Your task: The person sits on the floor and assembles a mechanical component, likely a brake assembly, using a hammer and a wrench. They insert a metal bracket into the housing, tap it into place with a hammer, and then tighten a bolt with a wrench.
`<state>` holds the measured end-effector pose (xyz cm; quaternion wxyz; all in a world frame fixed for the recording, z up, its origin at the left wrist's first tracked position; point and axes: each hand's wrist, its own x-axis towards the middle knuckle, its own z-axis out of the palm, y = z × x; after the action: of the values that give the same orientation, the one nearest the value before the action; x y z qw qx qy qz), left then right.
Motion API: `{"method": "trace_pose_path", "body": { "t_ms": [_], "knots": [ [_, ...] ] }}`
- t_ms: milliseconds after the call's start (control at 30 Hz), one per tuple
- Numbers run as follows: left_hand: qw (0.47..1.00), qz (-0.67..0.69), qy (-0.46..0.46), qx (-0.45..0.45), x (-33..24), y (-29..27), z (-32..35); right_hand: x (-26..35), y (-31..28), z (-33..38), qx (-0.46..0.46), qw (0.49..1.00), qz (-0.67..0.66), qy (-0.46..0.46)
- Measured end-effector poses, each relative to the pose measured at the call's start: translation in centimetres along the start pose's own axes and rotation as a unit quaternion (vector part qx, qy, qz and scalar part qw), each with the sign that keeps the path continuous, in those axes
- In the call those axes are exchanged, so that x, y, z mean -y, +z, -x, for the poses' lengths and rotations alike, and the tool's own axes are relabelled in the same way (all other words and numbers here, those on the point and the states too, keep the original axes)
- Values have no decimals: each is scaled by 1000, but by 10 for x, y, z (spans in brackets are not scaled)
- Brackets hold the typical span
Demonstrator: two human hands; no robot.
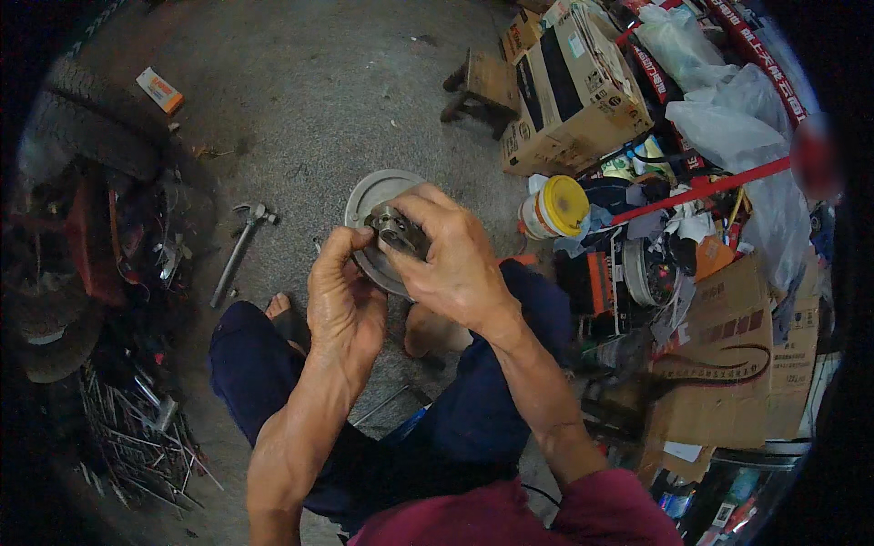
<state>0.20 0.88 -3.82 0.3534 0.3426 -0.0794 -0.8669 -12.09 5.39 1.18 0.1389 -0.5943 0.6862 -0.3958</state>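
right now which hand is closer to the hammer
Left. The left hand is to the right of the hammer; the right hand is farther right, holding the metal part.

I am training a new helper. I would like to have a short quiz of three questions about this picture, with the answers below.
1. True or false: the hammer lies to the person's right.
2. Choose the colour of the lid on the tub: (a) blue (b) yellow (c) green.
3. What does the right hand hold?

Key:
1. False; it lies to the left.
2. b
3. A small metal part.
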Motion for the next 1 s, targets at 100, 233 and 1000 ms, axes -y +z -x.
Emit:
{"method": "trace_pose_path", "body": {
  "t_ms": [100, 233, 1000],
  "knots": [
    [1000, 7, 12, -15, 1, 4, 4, 0, 0, 0, 3, 1000, -4, 18],
    [1000, 4, 16, -24, -1, 5, 6, -3, 0, -1, 9, 998, -59, 19],
    [998, 31, 62, -5, -25, -3, 11, 17, 12, 5, -24, 997, -76, 1]
  ]
}}
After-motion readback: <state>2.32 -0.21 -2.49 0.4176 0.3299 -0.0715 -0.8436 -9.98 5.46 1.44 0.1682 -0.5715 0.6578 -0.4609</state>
